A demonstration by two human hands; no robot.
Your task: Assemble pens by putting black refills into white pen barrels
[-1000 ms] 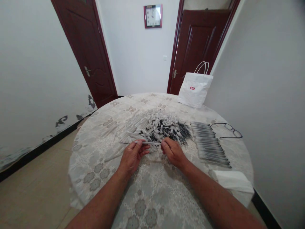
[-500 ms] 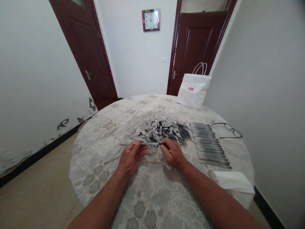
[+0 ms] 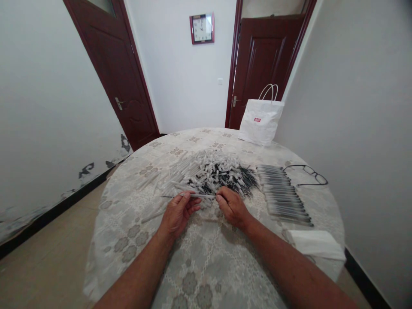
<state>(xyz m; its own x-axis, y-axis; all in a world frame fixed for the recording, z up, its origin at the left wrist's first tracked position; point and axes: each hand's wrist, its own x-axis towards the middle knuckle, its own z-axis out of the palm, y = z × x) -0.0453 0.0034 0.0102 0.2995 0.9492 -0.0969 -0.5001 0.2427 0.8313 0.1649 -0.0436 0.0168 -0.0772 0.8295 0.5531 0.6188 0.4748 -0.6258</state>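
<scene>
A slim pen (image 3: 203, 195) with a pale barrel lies level between my two hands, just in front of the pile. My left hand (image 3: 179, 211) pinches its barrel between thumb and forefinger, the other fingers loosely curled; a thin dark length, like a refill, sticks out to the left. At the barrel's right end, the thumb and fingers of my right hand (image 3: 232, 207) are closed; what sits inside that grip is mostly hidden. Behind the hands spreads a heap of pen parts (image 3: 212, 169): whitish barrels at left, pale caps in the middle, dark refills at right.
Assembled pens (image 3: 285, 195) lie in a neat row at right. Beyond them are eyeglasses (image 3: 309, 171), and nearer me a folded white cloth or paper (image 3: 315, 244). A white paper bag (image 3: 261, 122) stands at the far edge of the round table with its patterned cloth (image 3: 193, 137).
Both hands keep their grip on the pen, almost in the same place. The view has shifted slightly; nothing else on the table has visibly moved.
</scene>
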